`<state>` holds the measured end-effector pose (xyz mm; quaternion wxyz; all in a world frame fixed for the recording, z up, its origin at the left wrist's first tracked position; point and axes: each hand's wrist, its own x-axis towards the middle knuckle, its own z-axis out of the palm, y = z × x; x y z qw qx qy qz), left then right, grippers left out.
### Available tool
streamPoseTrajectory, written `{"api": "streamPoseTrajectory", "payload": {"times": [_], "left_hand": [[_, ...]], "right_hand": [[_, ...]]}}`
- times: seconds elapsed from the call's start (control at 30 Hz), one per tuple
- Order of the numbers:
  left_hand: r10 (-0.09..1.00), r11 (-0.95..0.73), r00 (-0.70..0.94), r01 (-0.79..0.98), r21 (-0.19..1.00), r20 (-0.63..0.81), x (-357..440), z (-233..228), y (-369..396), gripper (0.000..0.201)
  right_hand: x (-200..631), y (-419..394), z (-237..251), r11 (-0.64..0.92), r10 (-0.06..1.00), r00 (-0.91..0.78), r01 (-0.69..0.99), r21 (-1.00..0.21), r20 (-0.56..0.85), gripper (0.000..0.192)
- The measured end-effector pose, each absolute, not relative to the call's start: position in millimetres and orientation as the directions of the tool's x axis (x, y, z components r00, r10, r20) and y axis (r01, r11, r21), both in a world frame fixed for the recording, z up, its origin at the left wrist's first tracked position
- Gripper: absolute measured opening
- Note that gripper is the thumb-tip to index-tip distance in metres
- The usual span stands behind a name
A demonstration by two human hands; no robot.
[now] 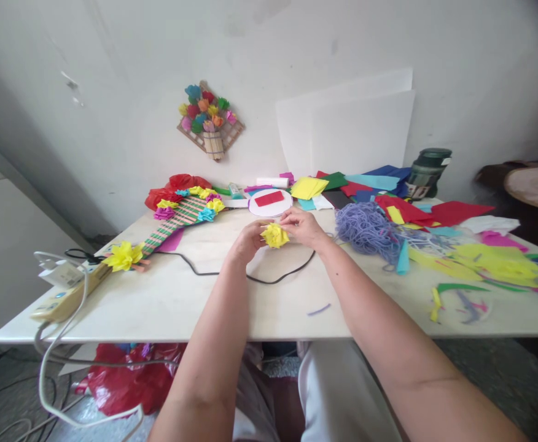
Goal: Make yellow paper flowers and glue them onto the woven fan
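Observation:
Over the middle of the white table, a small yellow paper flower point(275, 236) is held between my two hands. My left hand point(249, 241) is closed on its left side, and the fingers of my right hand point(302, 226) pinch its upper right edge. Just beyond them lies a white oval disc point(252, 209) with a red paper rectangle point(269, 198) on top. A fan-shaped woven piece point(175, 224), trimmed with yellow, blue and magenta paper flowers, rests to the left. A larger yellow flower point(124, 256) sits at its handle end. My fingertips are partly hidden.
A black cord point(276, 281) crosses the table beneath my hands. To the right are a purple yarn heap point(365, 228), scattered coloured paper point(499, 264) and a dark green jar point(428, 175). A power strip point(61, 301) lies at the left edge; a red bag point(131, 380) is below.

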<state>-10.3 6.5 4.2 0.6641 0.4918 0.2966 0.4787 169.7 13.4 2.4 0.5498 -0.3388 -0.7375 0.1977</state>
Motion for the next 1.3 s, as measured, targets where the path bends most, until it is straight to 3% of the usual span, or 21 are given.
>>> {"api": "streamPoseTrajectory", "payload": {"times": [0.2, 0.77, 1.3], "left_hand": [[0.898, -0.056, 0.398, -0.314, 0.948, 0.185, -10.7, 2.9, 1.6, 0.058], [0.918, -0.012, 0.375, -0.298, 0.955, 0.128, -10.4, 0.6, 5.7, 0.042], [0.923, 0.044, 0.375, -0.318, 0.947, 0.083, -11.3, 5.0, 1.9, 0.043]], "right_hand": [[168.7, 12.3, 3.6, 0.692, 0.712, -0.130, 0.292, -0.660, 0.690, 0.008], [165.6, 8.1, 5.6, 0.641, 0.762, -0.131, 0.291, -0.711, 0.634, 0.004], [165.4, 7.0, 6.8, 0.647, 0.760, -0.143, 0.244, -0.722, 0.633, 0.005]]}}
